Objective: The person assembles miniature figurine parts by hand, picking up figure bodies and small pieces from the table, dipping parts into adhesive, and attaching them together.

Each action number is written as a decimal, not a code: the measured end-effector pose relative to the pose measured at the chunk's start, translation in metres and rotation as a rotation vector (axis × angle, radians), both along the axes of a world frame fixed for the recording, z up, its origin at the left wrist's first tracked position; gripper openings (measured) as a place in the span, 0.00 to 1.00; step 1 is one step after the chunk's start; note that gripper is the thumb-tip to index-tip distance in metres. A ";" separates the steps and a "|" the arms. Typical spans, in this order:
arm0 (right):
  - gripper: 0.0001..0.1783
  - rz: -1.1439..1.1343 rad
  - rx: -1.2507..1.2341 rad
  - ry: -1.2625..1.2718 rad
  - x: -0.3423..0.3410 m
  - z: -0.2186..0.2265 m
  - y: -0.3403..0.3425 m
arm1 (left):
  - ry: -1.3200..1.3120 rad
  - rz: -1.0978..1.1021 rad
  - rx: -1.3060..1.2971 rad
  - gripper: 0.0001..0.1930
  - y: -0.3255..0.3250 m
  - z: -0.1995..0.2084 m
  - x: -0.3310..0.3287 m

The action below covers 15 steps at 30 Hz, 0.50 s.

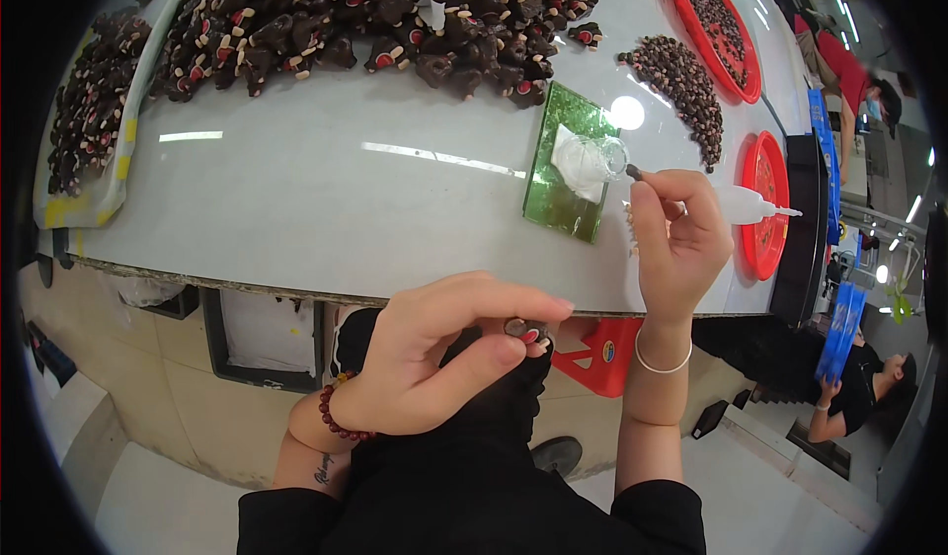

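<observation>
Pinching a small dark bead (633, 172) over the green glue-smeared tile (570, 163) on the white desk (296, 199), the right hand (676, 244) is closed. A dark red-tipped plastic piece (526, 332) is gripped by the left hand (434, 353) below the desk edge. Glue could be smeared onto fingers, since the bead is tiny.

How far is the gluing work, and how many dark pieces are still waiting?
Done: cannot tell; no separate finished pile is recognisable. In hand: the left hand holds one dark piece, while the right hand dips a small part at the glue puddle on the green plate. Left: a large heap of dark pieces on the table.
</observation>
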State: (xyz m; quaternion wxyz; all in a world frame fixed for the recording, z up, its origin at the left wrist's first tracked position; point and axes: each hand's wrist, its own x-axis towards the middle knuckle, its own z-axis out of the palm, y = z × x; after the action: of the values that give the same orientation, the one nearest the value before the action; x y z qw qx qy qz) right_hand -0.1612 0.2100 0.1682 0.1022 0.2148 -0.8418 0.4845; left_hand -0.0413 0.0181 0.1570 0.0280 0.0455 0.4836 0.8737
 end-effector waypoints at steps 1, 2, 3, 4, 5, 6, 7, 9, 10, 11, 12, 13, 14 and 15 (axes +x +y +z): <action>0.03 -0.006 0.023 0.023 -0.001 -0.001 -0.001 | -0.001 0.001 0.001 0.12 0.001 -0.001 0.001; 0.03 -0.006 0.024 0.022 -0.002 -0.001 -0.001 | -0.023 0.018 0.055 0.12 0.003 -0.003 0.002; 0.03 -0.014 0.052 0.056 -0.002 0.000 -0.003 | -0.045 0.035 0.108 0.12 0.004 -0.004 0.003; 0.03 -0.022 0.079 0.090 -0.003 0.000 -0.004 | -0.046 0.034 0.109 0.12 0.003 -0.006 0.003; 0.03 -0.023 0.080 0.089 -0.003 0.000 -0.004 | -0.027 0.002 0.114 0.12 0.002 -0.008 0.002; 0.03 -0.025 0.093 0.103 -0.003 0.001 -0.005 | -0.008 -0.031 0.118 0.12 0.001 -0.009 0.002; 0.03 -0.027 0.105 0.118 -0.003 0.001 -0.005 | -0.009 -0.031 0.119 0.12 0.001 -0.010 0.002; 0.04 -0.030 0.120 0.135 -0.003 0.001 -0.005 | -0.019 -0.024 0.190 0.14 0.001 -0.010 0.001; 0.04 -0.035 0.136 0.152 -0.003 0.001 -0.005 | -0.019 -0.025 0.191 0.14 0.001 -0.010 0.001; 0.04 -0.036 0.136 0.151 -0.003 0.001 -0.005 | -0.045 -0.019 0.197 0.15 0.001 -0.010 0.002; 0.04 -0.036 0.147 0.163 -0.003 0.000 -0.005 | -0.070 -0.012 0.202 0.15 0.001 -0.010 0.002; 0.04 -0.035 0.158 0.174 -0.003 0.000 -0.005 | -0.071 -0.013 0.202 0.15 0.001 -0.010 0.003; 0.04 -0.036 0.158 0.174 -0.002 0.001 -0.005 | -0.086 -0.014 0.211 0.16 0.001 -0.009 0.003; 0.04 -0.037 0.157 0.177 -0.002 0.001 -0.005 | -0.101 -0.014 0.219 0.17 0.001 -0.009 0.003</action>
State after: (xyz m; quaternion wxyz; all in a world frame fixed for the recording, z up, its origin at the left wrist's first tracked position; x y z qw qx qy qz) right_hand -0.1629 0.2049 0.1691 0.1679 0.2487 -0.8686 0.3943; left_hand -0.0380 0.0191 0.1479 0.0533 0.0076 0.3827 0.9223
